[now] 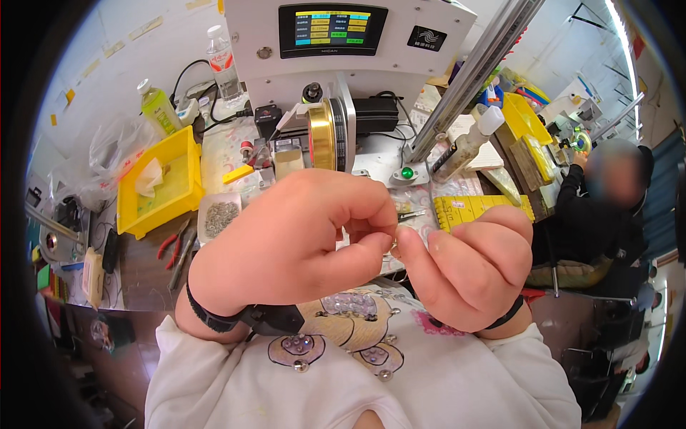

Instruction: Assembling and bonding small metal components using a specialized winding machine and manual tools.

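My left hand (300, 236) and my right hand (468, 268) meet in front of my chest, fingers closed in a pinch. Between the fingertips shows a tiny gold-coloured piece (394, 245), mostly hidden and too small to name. Behind my left hand stands a white machine (400, 53) with a screen (330, 31) and a gold-rimmed wheel or spool (321, 136). Just beyond the fingertips, the tips of a thin metal tool (411, 214) lie on the table. A small white tray of little metal parts (219, 217) sits left of my left wrist.
A yellow bin (136, 227) stands at the left, with red-handled pliers (171, 250) near it. Two bottles (158, 107) are behind. A slanted metal post (471, 79), a white-capped bottle (464, 146) and a yellow block (464, 209) are on the right. Another person (600, 207) sits far right.
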The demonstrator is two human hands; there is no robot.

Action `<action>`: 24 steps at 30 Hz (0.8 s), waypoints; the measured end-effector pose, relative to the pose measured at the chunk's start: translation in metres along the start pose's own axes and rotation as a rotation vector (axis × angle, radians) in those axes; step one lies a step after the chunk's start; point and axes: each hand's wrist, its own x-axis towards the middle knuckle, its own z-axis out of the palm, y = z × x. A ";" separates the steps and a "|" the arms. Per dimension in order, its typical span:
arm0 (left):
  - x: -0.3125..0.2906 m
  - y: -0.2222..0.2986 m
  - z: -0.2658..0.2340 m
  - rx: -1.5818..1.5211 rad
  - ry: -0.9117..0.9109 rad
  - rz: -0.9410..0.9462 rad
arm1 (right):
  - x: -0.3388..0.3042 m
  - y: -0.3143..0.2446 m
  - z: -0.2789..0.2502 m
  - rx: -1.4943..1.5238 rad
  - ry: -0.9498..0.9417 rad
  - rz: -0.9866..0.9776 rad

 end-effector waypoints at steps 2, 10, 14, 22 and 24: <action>0.001 0.002 -0.001 -0.061 -0.070 -0.084 | -0.003 -0.001 0.002 -0.019 0.002 -0.013; 0.002 -0.004 0.009 0.215 0.124 0.152 | 0.005 0.008 0.005 0.318 0.060 0.282; 0.004 -0.004 0.011 0.489 0.184 0.303 | 0.004 0.014 0.002 0.458 -0.005 0.411; 0.015 -0.004 0.024 0.666 0.148 0.396 | -0.016 0.025 0.003 1.040 -0.092 0.809; 0.020 -0.003 0.029 0.674 0.121 0.397 | -0.023 0.028 0.002 1.110 -0.075 0.846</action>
